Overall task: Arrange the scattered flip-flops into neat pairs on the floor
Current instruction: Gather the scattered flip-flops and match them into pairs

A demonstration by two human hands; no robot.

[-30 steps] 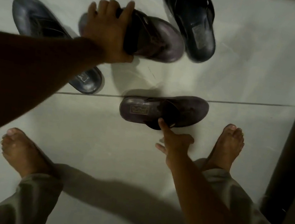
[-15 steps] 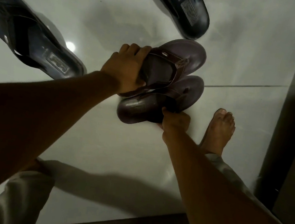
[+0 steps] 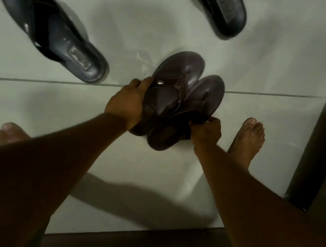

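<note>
Fingers of my left hand (image 3: 126,104) clamp one brown leather flip-flop (image 3: 176,74); my right hand (image 3: 205,132) pinches its mate (image 3: 207,96), side by side toward one o'clock. Light, bendy; midsole edges grip best.

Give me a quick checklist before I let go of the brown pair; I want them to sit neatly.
1. Left hand has a grip on the left brown flip-flop: ok.
2. Right hand has a grip on the right brown flip-flop: ok.
3. Brown toes point the same way: ok.
4. Brown pair parallel, heels level: not ok, the left one overlaps and sits further forward.
5. Both soles flat on the floor: cannot tell.
6. Black flip-flops paired: not ok, far apart.
</note>
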